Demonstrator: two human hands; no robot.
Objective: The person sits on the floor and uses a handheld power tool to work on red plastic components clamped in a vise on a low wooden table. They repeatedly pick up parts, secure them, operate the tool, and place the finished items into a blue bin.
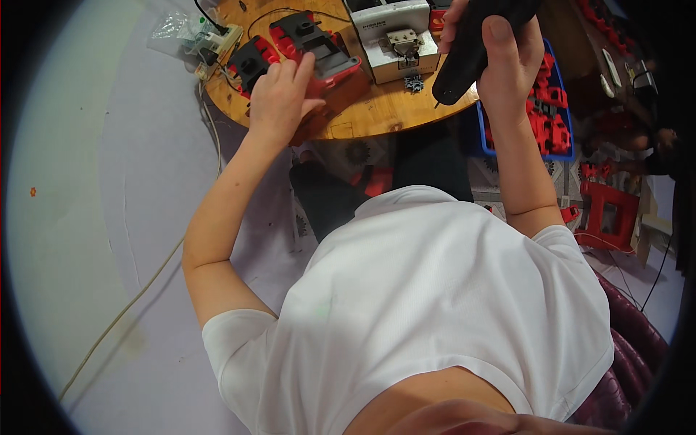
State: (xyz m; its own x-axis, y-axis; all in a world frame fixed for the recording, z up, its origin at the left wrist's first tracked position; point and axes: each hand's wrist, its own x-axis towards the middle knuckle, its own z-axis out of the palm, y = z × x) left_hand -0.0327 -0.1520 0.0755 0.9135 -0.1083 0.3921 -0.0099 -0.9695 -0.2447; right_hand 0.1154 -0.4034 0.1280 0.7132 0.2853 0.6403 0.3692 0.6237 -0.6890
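At one o'clock the right hand (510, 64) wraps a rigid-looking driver (462, 67), best held mid-barrel, the left hand (279, 96) spread over a housing (338, 64).

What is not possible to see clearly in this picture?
Head view:
- black tool: upper end cut off by the top edge.
- right hand: some fingers hidden behind the tool.
- red-and-black piece: partly covered by the left hand.
- grey part beside the box: too small to identify.
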